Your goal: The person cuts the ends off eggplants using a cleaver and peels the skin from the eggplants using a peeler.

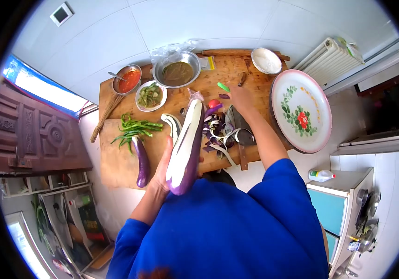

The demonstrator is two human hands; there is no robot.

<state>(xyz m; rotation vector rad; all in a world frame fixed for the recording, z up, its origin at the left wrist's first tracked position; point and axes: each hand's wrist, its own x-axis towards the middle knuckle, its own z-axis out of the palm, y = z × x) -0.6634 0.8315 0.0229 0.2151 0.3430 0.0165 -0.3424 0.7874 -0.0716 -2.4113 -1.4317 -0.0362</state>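
Observation:
In my left hand (pixel 163 162) is a large eggplant (pixel 186 149), held up close to my body with its skin partly peeled off in long white strips. My right hand (pixel 242 98), slightly blurred, is closed on a green peeler (pixel 223 87) over the table, apart from the eggplant. Below that hand lie purple and white eggplant peelings (pixel 215 132) beside a dark-bladed cleaver (pixel 242 156). A smaller eggplant (pixel 141 165) lies left of my left hand, near green peppers (pixel 136 128). Behind the held eggplant is a peeled striped eggplant (pixel 172 124), partly hidden.
On the wooden table (pixel 111 162) stand a bowl of red sauce (pixel 127 80), a plate of greens (pixel 150 96), a metal basin (pixel 192 60) of brownish liquid and a white bowl (pixel 267 60). A tomato (pixel 214 103) lies mid-table. A large floral tray (pixel 285 88) leans at the right edge.

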